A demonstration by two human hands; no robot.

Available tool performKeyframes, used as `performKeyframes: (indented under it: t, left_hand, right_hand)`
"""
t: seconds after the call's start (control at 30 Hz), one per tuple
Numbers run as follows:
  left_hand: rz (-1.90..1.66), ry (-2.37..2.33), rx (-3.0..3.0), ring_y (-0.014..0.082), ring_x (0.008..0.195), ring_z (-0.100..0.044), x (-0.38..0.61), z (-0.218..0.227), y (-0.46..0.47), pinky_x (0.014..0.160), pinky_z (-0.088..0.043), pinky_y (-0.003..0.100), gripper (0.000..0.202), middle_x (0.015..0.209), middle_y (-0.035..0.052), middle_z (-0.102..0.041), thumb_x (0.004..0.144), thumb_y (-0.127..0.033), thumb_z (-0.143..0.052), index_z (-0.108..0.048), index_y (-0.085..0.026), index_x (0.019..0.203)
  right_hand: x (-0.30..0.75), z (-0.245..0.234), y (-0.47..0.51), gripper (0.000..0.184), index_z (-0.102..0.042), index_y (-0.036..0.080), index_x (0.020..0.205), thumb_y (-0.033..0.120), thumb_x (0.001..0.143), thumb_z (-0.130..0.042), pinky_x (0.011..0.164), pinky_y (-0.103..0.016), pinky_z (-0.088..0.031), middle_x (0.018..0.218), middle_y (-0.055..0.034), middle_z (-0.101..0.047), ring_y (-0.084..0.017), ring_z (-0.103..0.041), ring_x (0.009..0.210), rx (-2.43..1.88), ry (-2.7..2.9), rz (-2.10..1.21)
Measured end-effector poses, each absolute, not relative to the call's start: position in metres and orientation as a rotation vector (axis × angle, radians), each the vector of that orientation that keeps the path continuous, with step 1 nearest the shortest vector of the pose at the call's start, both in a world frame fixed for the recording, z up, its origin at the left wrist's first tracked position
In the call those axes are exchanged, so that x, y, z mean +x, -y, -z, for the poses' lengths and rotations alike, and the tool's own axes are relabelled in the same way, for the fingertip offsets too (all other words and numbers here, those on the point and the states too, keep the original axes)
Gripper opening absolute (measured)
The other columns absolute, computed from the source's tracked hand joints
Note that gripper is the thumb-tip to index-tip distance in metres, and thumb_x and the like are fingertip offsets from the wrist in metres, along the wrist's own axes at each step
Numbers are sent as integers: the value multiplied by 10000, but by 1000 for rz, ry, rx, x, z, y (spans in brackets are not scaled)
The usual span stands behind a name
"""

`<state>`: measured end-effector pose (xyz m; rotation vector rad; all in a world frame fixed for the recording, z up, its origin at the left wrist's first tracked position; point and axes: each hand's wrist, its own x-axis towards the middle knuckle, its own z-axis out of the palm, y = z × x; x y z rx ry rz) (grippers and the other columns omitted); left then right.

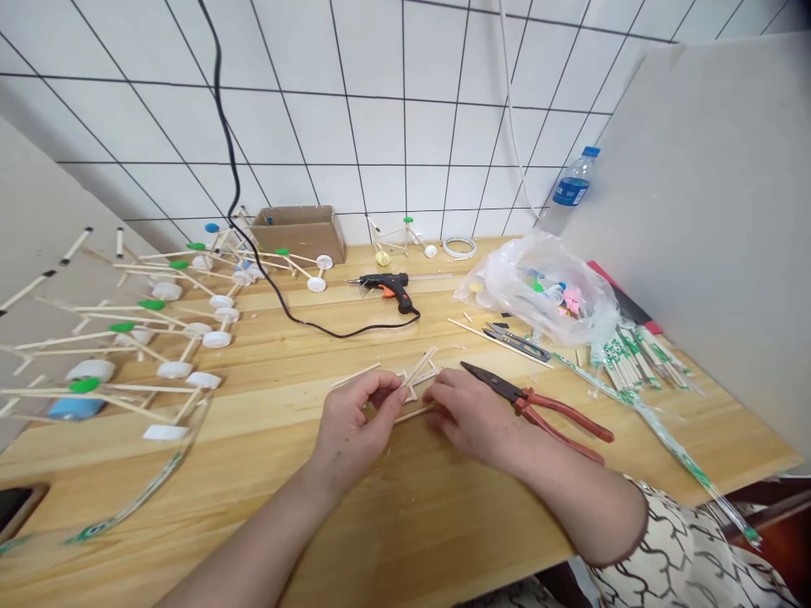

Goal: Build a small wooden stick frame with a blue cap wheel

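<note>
Wooden sticks (421,366), slim and straight

The head view looks down over the nearby hands (351,426) toward a tiled wall (371,127).

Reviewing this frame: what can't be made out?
All in the head view:
Whether the right hand grips the thin pale wooden stick: the hand itself hides the contact.
The bottom of the open brown cardboard box: hidden by its near side.
The dark rectangular object: cut off by the left edge.
Print on the blue bottle label: too small.
</note>
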<state>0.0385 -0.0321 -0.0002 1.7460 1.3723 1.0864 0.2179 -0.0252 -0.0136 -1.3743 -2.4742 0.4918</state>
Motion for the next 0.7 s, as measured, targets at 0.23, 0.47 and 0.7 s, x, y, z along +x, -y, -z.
performKeyframes:
  t: [0.23, 0.47, 0.7]
  left_hand:
    - [-923, -1411, 1925, 112, 565, -501, 41, 6, 32, 556, -391, 208, 151, 610, -11, -589, 784, -263, -504, -599, -169, 714]
    - [-757, -1498, 1955, 124, 535, -497, 42, 3, 35, 531, -358, 225, 178, 596, -11, -597, 791, -288, -472, -600, -190, 717]
    - [-756, -1430, 1557, 129, 572, -503, 46, -2, 34, 534, -369, 224, 164, 598, -9, -582, 737, -315, -521, -584, -173, 686]
  right_hand:
    - [212, 16, 22, 108, -575, 149, 750, 72, 778, -503, 701, -280, -377, 821, -71, -581, -181, -504, 786, -1359, 2638, -396]
    - [221, -2, 18, 155, -536, 158, 751, 22, 764, -463, 639, -257, -365, 739, -37, -580, -146, -494, 694, -1398, 2449, -613]
    - [223, -1, 15, 113, -525, 179, 719, 81, 748, -478, 574, -231, -369, 634, 21, -548, -110, -483, 595, -1273, 1952, -862]
